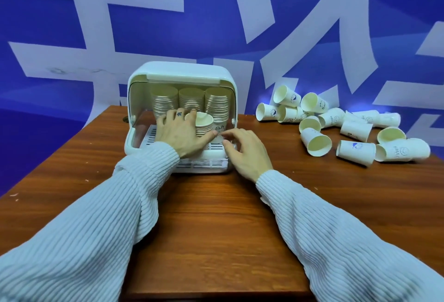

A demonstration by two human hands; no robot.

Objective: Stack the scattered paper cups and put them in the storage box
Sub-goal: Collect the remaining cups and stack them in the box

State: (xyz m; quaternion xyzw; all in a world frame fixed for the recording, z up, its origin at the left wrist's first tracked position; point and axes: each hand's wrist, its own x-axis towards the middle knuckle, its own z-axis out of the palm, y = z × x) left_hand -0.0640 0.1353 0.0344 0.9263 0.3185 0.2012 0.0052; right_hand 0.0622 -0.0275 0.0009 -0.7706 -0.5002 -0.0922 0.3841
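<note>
A white storage box [182,70] stands open at the table's far middle, with three tall stacks of paper cups [191,99] along its back. A shorter stack of cups [204,122] stands on the slotted floor in front of them. My left hand [181,131] is wrapped around that short stack, fingers on its far side and thumb at its base. My right hand [242,150] hovers at the box's front right corner with fingers spread, fingertips close to the stack's base. Several loose paper cups [353,128] lie scattered on their sides at the right.
The brown wooden table [216,217] runs toward me, its left edge slanting near the box. A blue and white banner [72,37] hangs right behind the table. Bare wood lies between the box and the loose cups.
</note>
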